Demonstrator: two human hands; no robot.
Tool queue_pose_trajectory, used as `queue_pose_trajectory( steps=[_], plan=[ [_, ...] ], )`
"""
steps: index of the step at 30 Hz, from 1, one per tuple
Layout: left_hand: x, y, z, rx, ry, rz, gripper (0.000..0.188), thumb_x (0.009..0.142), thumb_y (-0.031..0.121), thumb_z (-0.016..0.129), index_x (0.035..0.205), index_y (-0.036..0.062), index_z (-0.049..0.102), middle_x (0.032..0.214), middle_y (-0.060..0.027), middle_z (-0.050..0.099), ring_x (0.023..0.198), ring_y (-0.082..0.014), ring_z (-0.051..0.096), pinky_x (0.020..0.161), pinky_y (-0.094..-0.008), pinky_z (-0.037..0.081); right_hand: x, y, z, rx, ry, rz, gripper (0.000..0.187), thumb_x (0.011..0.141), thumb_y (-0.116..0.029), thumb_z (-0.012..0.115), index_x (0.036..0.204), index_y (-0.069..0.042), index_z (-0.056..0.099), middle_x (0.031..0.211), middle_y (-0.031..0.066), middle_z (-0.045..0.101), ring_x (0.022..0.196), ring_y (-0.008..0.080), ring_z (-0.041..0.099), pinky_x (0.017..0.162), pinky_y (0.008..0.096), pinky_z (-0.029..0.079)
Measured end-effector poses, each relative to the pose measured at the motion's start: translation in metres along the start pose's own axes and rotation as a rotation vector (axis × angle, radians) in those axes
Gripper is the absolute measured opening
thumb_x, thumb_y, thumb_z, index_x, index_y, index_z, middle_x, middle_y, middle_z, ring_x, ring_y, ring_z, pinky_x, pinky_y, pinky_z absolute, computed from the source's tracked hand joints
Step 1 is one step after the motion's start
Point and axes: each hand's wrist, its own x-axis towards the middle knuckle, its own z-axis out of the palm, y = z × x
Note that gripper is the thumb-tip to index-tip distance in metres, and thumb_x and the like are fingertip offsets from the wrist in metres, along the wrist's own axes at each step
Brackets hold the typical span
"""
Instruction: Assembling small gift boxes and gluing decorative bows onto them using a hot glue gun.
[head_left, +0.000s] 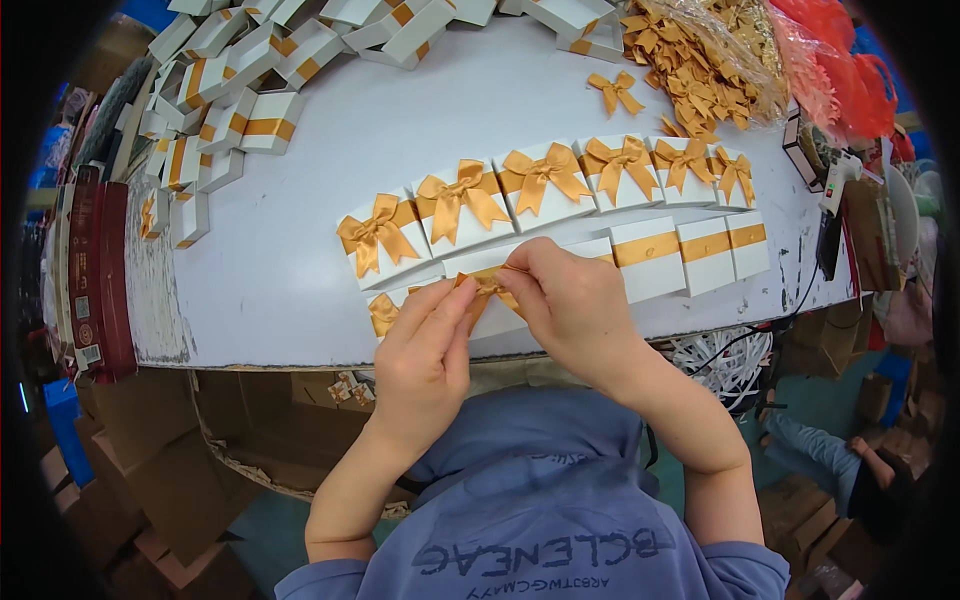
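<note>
My left hand (425,345) and my right hand (575,305) meet over the near row of boxes, each pinching one side of a gold ribbon bow (487,288). The bow lies against a white box with a gold band, mostly hidden by my hands. To its right stand white boxes with gold bands and a small spot at the middle, such as this banded box (647,250). A bow (383,313) shows on the box left of my left hand. Behind them, a row of white boxes carries gold bows, among them this bowed box (545,182).
Several white banded boxes (270,122) are piled at the far left. A heap of gold bows (705,75) lies far right, with one loose bow (615,93) beside it. A white tool (840,178) and cable sit at the right edge. Another person's leg (815,445) shows lower right.
</note>
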Motion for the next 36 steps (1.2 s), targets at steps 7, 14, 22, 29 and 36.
queue_pose_trajectory(
  steps=[7,14,22,29,36],
  plan=[
    [0.002,-0.007,0.006,0.129,-0.068,0.053,0.029,0.076,-0.005,0.061,0.105,-0.0023,0.06,0.102,-0.0128,0.058,0.089,-0.0263,0.058,0.072,-0.0312,0.048,-0.001,0.002,0.009,-0.279,-0.006,-0.087,0.016,0.078,-0.011,0.064,0.074,-0.005,0.05,0.058,0.0085,0.057,0.05,0.0236,0.058,0.044,0.0323,0.044],
    [0.003,-0.01,0.009,0.564,-0.095,0.226,0.03,0.076,0.006,0.061,0.106,0.0037,0.061,0.107,-0.0074,0.055,0.103,-0.0247,0.047,0.087,-0.0363,0.03,0.005,0.008,-0.001,-0.364,-0.096,-0.073,0.016,0.075,-0.014,0.065,0.076,-0.006,0.052,0.061,0.0085,0.057,0.053,0.0246,0.058,0.046,0.0323,0.044],
    [0.005,-0.002,0.007,0.698,-0.223,0.257,0.041,0.073,0.005,0.055,0.113,0.015,0.06,0.109,-0.0076,0.052,0.107,-0.0237,0.044,0.088,-0.041,0.025,0.122,0.096,-0.091,-0.557,0.11,0.228,0.015,0.076,-0.02,0.061,0.082,-0.007,0.066,0.078,0.0122,0.065,0.074,0.0302,0.063,0.062,0.04,0.05],
    [0.039,0.01,-0.001,0.463,-0.101,0.271,0.041,0.072,0.003,0.058,0.113,0.0089,0.058,0.111,-0.012,0.053,0.105,-0.0249,0.049,0.089,-0.0375,0.028,0.147,0.11,-0.069,-1.023,-0.121,0.221,0.021,0.071,-0.02,0.063,0.076,0.002,0.063,0.071,0.0117,0.063,0.062,0.0203,0.06,0.054,0.0299,0.046],
    [0.112,0.013,0.029,-1.195,-0.061,-0.587,0.019,0.082,0.005,0.062,0.097,0.004,0.051,0.105,-0.0129,0.056,0.097,-0.0129,0.053,0.077,-0.0239,0.042,0.095,0.071,-0.086,0.804,-0.404,0.397,0.01,0.081,-0.011,0.058,0.087,-0.004,0.058,0.077,0.0005,0.06,0.061,0.0036,0.047,0.049,0.0169,0.033]
  ],
)
